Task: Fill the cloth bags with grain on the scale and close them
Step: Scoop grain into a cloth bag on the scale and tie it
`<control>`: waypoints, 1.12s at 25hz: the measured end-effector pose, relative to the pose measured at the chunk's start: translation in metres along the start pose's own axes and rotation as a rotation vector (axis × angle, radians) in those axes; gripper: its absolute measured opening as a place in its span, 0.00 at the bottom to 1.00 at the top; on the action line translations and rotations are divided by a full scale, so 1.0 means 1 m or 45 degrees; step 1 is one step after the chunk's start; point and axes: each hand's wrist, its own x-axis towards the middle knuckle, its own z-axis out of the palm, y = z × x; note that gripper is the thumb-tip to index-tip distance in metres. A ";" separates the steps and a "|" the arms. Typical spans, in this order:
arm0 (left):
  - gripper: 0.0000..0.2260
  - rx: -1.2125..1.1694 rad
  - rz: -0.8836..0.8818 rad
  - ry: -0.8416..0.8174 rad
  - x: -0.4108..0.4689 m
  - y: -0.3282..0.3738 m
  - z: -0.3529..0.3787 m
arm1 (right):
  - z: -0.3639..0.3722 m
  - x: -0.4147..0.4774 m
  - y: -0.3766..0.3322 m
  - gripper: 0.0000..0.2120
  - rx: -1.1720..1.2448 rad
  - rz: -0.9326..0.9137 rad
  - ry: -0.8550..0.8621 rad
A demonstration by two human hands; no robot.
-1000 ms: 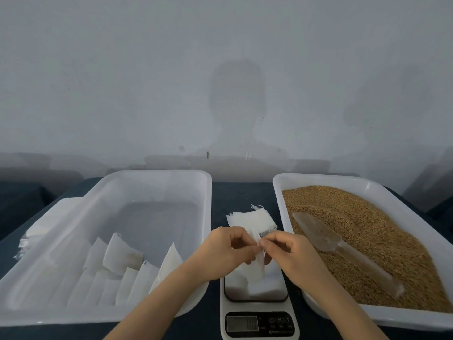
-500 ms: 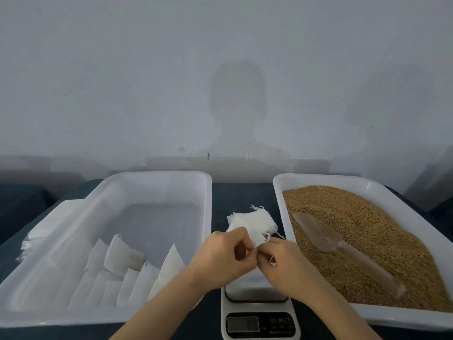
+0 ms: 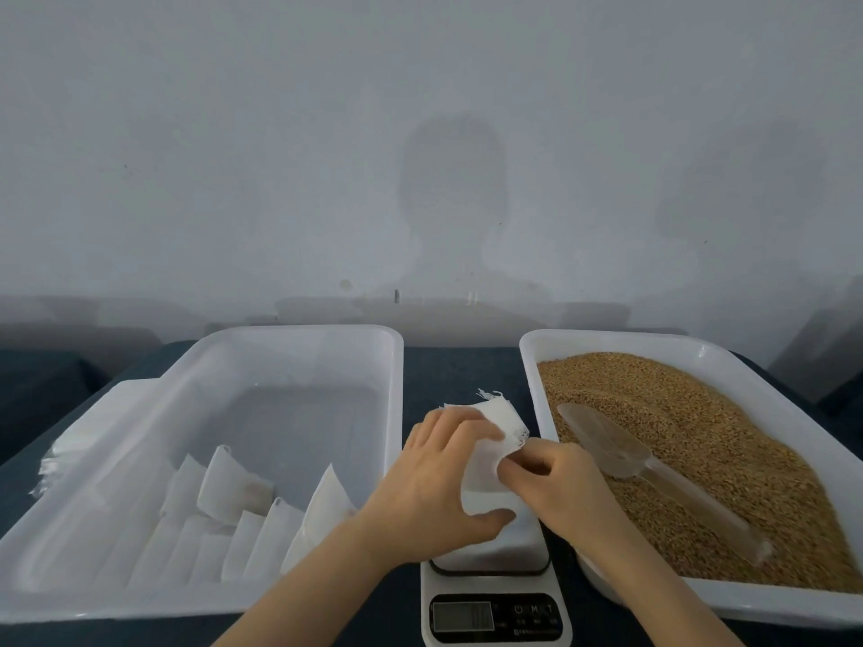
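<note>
While held above the platform of the scale [image 3: 495,618], the cloth bag [image 3: 483,488] is oriented with its long axis running roughly near-to-far and tilted slightly rightward at the far end. Which end is the mouth cannot be told, since both hands cover its edges. The left hand [image 3: 434,488] is wrapped over the bag's left side, with fingers curled across the cloth and the thumb tucked beneath the lower edge. The right hand [image 3: 560,492] is closed in a pinch on the bag's right upper edge, its fingers bent inward.

Just behind the bag, a stack of empty bags [image 3: 495,410] is seen on the dark tabletop [image 3: 457,371], frayed threads showing at its far corner. The working space is a narrow lane bounded on the left by the wall of the white tray [image 3: 303,331], in which white bags [image 3: 233,483] are leaned in rows, and on the right by the rim of the grain tray [image 3: 530,366]. The right wrist is placed just beside that rim. On the grain [image 3: 700,436] a clear scoop [image 3: 607,445] is laid, bowl pointing away and to the left, handle toward the near right. A further pile of white cloth [image 3: 79,436] is visible outside the white tray's left wall.
</note>
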 end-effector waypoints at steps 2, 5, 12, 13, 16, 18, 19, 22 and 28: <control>0.34 0.069 -0.056 -0.129 0.001 -0.004 0.005 | 0.001 -0.003 -0.005 0.13 -0.042 -0.053 -0.078; 0.26 0.085 -0.055 -0.172 0.001 -0.008 0.011 | 0.002 -0.004 -0.007 0.11 -0.026 -0.110 -0.094; 0.15 -0.368 -0.460 -0.212 0.007 -0.010 0.006 | 0.000 -0.007 -0.008 0.08 -0.004 -0.193 -0.026; 0.16 -0.374 -0.500 -0.219 0.007 -0.012 0.006 | -0.002 -0.009 -0.009 0.09 0.014 -0.209 0.074; 0.20 -0.342 -0.516 -0.255 0.006 -0.016 0.006 | -0.030 -0.014 0.004 0.10 -0.195 -0.198 0.363; 0.24 -0.316 -0.480 -0.295 0.008 -0.018 0.008 | -0.067 -0.016 0.025 0.11 -0.578 -0.036 0.407; 0.25 -0.305 -0.471 -0.325 0.009 -0.018 0.009 | -0.087 -0.017 0.036 0.15 -0.796 0.111 0.359; 0.26 -0.284 -0.486 -0.384 0.012 -0.018 0.010 | -0.124 -0.022 0.069 0.25 -1.270 0.493 0.051; 0.25 -0.273 -0.518 -0.437 0.011 -0.016 0.009 | -0.119 -0.024 0.078 0.14 -1.302 0.358 -0.016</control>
